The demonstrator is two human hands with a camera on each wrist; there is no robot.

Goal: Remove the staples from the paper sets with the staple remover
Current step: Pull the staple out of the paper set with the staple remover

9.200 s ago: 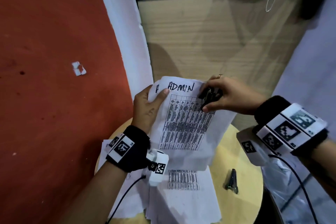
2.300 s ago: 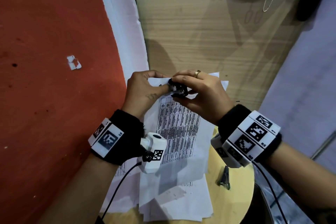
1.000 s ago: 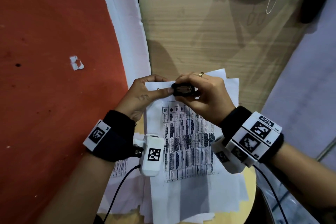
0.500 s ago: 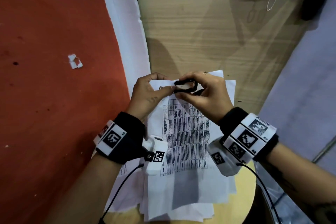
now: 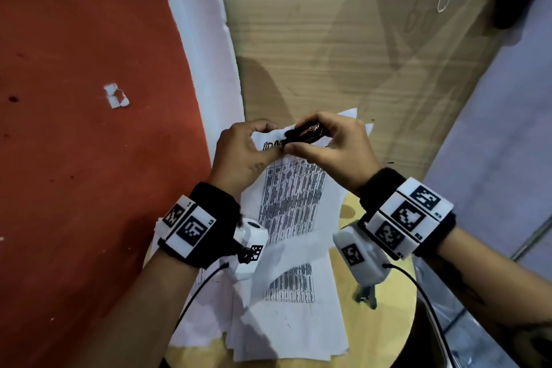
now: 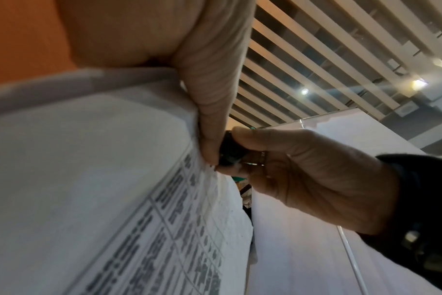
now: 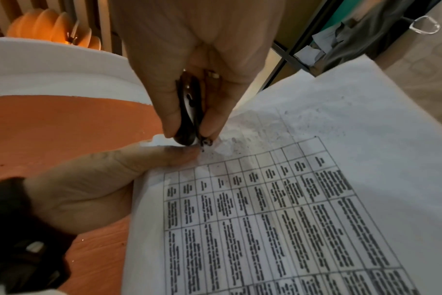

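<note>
A stapled paper set (image 5: 291,197) printed with a dense table is held up above the round table. My left hand (image 5: 248,149) pinches its top left corner, thumb on the front of the sheet (image 7: 164,157). My right hand (image 5: 328,143) grips the black staple remover (image 5: 304,134) between thumb and fingers and holds its tip against that same corner, right beside the left thumb (image 6: 212,139). In the right wrist view the remover (image 7: 189,111) bites at the paper's edge. The staple itself is too small to make out.
More loose printed sheets (image 5: 286,323) lie stacked on the round wooden table (image 5: 385,334). A second dark metal tool (image 5: 366,296) lies on the table under my right wrist. A wooden panel (image 5: 343,54) stands behind, with an orange wall (image 5: 89,128) at left.
Both hands stay at the paper's top left corner. Over the last second the held set has shifted slightly and its lower part curled up, uncovering the sheets beneath. The remover stays in my right hand.
</note>
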